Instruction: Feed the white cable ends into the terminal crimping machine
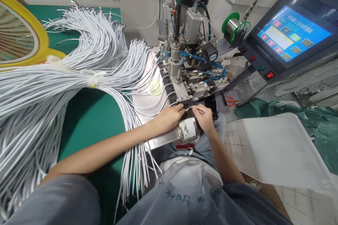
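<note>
Wire end (188, 108), long axis slanting rightward and away, right hand (204, 116) pinched on it; left hand (173, 115), grip unclear.

The apron (185, 190) seems to say "trank", and the blue screen (294, 33) has Chinese words too blurry to read.

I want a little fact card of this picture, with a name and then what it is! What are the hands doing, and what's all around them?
Left hand: by the machine's front edge; its grip is unclear
Right hand: fingertips pinching a small white wire end
Machine: metal, with blue tubes
Cables: many, white, tied in a bundle, partly over a green tabletop
Spool: green rims, silvery wire
Screen: lit, blue, right side
Container: white label, just below the hands
</note>
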### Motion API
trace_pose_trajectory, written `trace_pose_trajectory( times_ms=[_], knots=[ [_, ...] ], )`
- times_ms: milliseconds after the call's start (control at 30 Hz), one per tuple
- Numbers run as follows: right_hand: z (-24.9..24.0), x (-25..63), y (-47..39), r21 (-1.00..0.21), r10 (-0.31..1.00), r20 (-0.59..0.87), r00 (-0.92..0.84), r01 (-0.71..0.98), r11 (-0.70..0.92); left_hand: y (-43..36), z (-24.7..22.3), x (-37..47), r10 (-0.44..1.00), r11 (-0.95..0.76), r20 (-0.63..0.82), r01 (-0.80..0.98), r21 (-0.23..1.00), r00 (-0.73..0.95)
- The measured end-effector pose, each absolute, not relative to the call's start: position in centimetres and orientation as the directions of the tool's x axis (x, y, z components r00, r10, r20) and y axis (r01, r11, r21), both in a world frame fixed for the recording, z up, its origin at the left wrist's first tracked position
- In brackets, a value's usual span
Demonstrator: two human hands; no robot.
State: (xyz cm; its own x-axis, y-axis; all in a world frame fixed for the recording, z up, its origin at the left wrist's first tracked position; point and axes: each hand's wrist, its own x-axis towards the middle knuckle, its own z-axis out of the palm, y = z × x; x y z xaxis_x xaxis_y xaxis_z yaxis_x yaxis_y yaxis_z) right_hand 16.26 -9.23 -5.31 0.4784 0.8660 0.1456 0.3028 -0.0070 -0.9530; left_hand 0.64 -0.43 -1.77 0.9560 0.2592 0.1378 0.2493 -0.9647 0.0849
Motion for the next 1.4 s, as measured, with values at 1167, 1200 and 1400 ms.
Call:
trace_pose_trajectory(
  times_ms=[1167, 1200, 1400],
  knots=[
    [-7.3, 17.0, -7.9, -0.977, 0.903, -0.173, 0.393, 0.047, -0.208, 0.6, -3.2, 0.9, 0.143, -0.988, 0.060, 0.146, -0.043, 0.988],
    [-7.3, 17.0, -7.9, -0.977, 0.904, -0.171, 0.391, 0.052, -0.207, 0.6, -3.3, 0.9, 0.143, -0.988, 0.057, 0.146, -0.044, 0.988],
    [-7.2, 17.1, -7.7, -0.968, 0.904, -0.235, 0.357, -0.003, -0.250, 0.6, -3.6, 0.9, 0.144, -0.988, 0.056, 0.147, -0.042, 0.988]
  ],
)
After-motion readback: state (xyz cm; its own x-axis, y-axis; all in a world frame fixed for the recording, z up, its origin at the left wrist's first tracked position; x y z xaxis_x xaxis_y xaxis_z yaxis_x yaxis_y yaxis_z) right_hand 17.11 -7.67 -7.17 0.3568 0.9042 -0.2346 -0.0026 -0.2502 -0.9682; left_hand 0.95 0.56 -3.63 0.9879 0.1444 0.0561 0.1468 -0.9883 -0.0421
